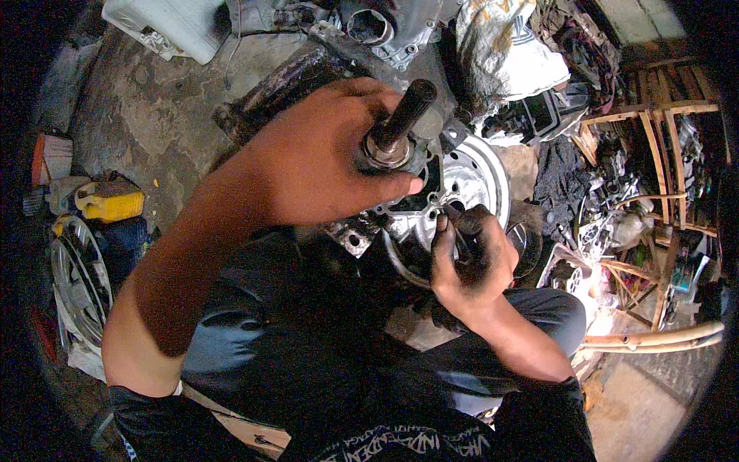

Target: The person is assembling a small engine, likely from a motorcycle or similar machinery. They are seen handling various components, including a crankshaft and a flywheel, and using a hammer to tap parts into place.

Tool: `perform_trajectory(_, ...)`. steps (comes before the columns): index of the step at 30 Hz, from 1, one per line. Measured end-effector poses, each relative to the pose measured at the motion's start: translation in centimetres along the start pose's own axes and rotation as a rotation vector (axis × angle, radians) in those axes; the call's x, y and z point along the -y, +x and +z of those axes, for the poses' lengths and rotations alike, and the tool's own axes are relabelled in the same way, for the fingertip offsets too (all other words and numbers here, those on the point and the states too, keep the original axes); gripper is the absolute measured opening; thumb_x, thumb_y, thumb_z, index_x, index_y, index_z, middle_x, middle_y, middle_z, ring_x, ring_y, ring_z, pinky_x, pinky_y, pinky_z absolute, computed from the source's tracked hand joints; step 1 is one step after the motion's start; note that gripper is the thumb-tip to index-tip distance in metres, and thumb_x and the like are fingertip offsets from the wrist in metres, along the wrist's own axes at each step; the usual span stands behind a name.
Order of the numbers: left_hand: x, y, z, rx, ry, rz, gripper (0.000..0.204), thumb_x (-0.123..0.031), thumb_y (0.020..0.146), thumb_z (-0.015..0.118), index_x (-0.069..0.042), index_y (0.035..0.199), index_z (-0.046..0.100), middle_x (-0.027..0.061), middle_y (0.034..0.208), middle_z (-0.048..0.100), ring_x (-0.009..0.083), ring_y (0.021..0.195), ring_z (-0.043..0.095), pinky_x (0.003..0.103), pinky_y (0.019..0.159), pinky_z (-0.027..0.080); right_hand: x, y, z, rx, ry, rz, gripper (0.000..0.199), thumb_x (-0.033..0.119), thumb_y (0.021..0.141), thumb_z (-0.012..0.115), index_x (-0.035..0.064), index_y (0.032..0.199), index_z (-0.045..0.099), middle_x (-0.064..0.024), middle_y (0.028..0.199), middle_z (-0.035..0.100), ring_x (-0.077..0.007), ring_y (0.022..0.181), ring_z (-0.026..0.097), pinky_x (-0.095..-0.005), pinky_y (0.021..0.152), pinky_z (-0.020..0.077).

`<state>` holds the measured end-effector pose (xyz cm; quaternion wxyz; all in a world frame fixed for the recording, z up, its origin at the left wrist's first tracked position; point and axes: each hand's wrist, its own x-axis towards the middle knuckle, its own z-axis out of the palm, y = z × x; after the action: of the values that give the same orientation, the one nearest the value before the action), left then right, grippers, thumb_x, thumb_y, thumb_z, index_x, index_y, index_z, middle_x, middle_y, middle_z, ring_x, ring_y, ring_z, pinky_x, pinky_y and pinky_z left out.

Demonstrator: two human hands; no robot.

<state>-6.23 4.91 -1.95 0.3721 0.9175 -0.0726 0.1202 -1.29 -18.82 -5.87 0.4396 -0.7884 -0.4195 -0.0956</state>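
Note:
My left hand (331,162) is wrapped round a greasy metal part whose dark splined shaft (412,108) points up past my fingers, with a collar at its base. A plate with holes (419,202) shows below my left thumb, seemingly part of the same piece. Close by on the right, my right hand (476,266) is closed in a pinch against the plate's edge, its fingertips blackened. Whatever lies between those fingers is too dark to make out. Under both hands sits a silvery wheel rim (496,173), partly hidden by the part and my hands.
A dark, grimy metal block (281,85) lies beyond my left hand. Metal casings (400,35) and a white sack (508,50) stand at the far side. A pale jerrycan (173,27) is far left, a yellow container (112,199) left, and a wooden rack (654,154) right.

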Motion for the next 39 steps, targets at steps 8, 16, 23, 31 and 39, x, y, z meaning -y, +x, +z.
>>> perform_trajectory(8, 0.0, 0.0, 0.0, -0.002, -0.017, 0.013, 0.042, -0.033, 0.080, 0.082, -0.002, 0.103, 0.066, 0.0199, 0.114, 0.067, 0.0394, 0.116, 0.059, 0.045, 0.103, 0.046, -0.3, -0.9, -0.1, 0.008, -0.030, -0.040, 0.013, -0.009, 0.081, 0.070, -0.0064, 0.093, 0.064, -0.0165, 0.078, 0.068, -0.0242, 0.062, 0.066, -0.0307, 0.061, 0.0520)
perform_trajectory(16, -0.2, 0.1, -0.2, -0.004, -0.040, -0.018, 0.045, -0.033, 0.079, 0.082, 0.000, 0.106, 0.066, 0.0216, 0.110, 0.067, 0.0401, 0.112, 0.061, 0.046, 0.100, 0.047, 0.0, -1.0, -0.7, 0.063, -0.089, -0.201, 0.021, -0.003, 0.077, 0.075, -0.0045, 0.096, 0.064, -0.0162, 0.077, 0.068, -0.0258, 0.063, 0.067, -0.0323, 0.060, 0.0525)
perform_trajectory(23, -0.3, 0.1, -0.3, -0.005, 0.030, -0.005, 0.042, -0.032, 0.080, 0.082, -0.001, 0.103, 0.067, 0.0205, 0.108, 0.067, 0.0404, 0.109, 0.062, 0.046, 0.098, 0.048, -0.4, -0.9, 0.0, -0.013, -0.044, -0.130, 0.019, -0.007, 0.079, 0.073, -0.0046, 0.094, 0.061, -0.0150, 0.074, 0.066, -0.0263, 0.059, 0.065, -0.0340, 0.054, 0.0486)
perform_trajectory(31, -0.3, 0.1, -0.3, 0.032, -0.036, -0.047, 0.039, -0.032, 0.080, 0.081, 0.000, 0.098, 0.067, 0.0205, 0.110, 0.068, 0.0396, 0.111, 0.062, 0.045, 0.101, 0.047, 0.2, -1.3, -0.1, 0.050, -0.063, -0.111, 0.014, -0.006, 0.080, 0.071, -0.0046, 0.091, 0.063, -0.0176, 0.079, 0.069, -0.0283, 0.064, 0.068, -0.0331, 0.061, 0.0520)
perform_trajectory(39, -0.2, 0.1, 0.0, -0.015, -0.044, -0.041, 0.039, -0.031, 0.079, 0.082, 0.001, 0.096, 0.067, 0.0209, 0.109, 0.068, 0.0403, 0.109, 0.063, 0.045, 0.098, 0.049, 0.1, -1.5, -0.3, 0.092, -0.068, -0.044, 0.012, -0.005, 0.082, 0.070, -0.0054, 0.090, 0.063, -0.0168, 0.077, 0.068, -0.0245, 0.060, 0.065, -0.0325, 0.058, 0.0508)
